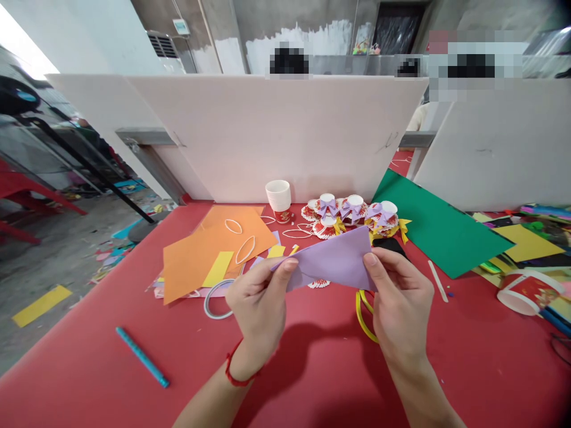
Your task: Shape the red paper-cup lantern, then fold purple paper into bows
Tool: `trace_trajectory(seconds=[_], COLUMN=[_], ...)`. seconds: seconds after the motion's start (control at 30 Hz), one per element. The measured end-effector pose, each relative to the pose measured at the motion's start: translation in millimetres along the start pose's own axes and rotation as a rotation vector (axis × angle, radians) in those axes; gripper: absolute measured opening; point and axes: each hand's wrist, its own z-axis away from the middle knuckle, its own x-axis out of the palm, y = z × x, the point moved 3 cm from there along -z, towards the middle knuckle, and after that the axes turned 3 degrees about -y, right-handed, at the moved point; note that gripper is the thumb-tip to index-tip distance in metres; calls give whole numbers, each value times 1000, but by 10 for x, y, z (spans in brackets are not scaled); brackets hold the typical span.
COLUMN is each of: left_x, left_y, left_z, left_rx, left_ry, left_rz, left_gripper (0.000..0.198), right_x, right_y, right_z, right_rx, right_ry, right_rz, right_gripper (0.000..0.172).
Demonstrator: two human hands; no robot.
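1. A purple paper sheet [332, 258] was held above the red tabletop [89, 356], pinched at its lower left edge by the left hand [259, 309].
2. Its lower right corner was gripped by the right hand [399, 303], thumb on top.
3. Both hands were closed on the sheet.
4. An orange sheet [200, 252] was seen lying to the left, a green sheet [439, 229] to the right.
5. A stack of white cups [278, 196] and decorated cups [352, 214] were set behind the sheet.
6. A blue pen [143, 356] was lying near the left forearm.
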Motion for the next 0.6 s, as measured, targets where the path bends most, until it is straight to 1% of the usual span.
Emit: trace_trajectory(seconds=[0.07,0.17,0.2,0.27,0.37,0.43,0.5,0.6], left_x=[-3,-14,-16,-7,-1,-17,-40,-87], left_y=[-32,-88,-108,-148,-190,-188,-154,-69], left_z=[-2,12,23,47,50,13,-48,-142], left_rx=[-10,-35,-51,-96,-136,-98,-10,118], left_ry=[-20,-69,-85,-129,-139,-120,-145,-234], left_rz=[27,70,88,119,139,143,174,184], left_gripper=[36,60,65,68,68,68,60,29], right_x=[-1,-1,-1,-2,-4,-7,-11,-21], right_y=[-2,-14,-19,-21,-11,-3,0,1], right_z=[-4,-15,-18,-23,-31,-40,-54,-75], right_rx=[0,-6,-7,-4,15,28,38,71], right_ry=[3,8,7,1,-14,-16,-7,25], right_rz=[-1,29,40,53,51,45,31,-13], right_gripper=[13,14,14,14,15,16,17,18])
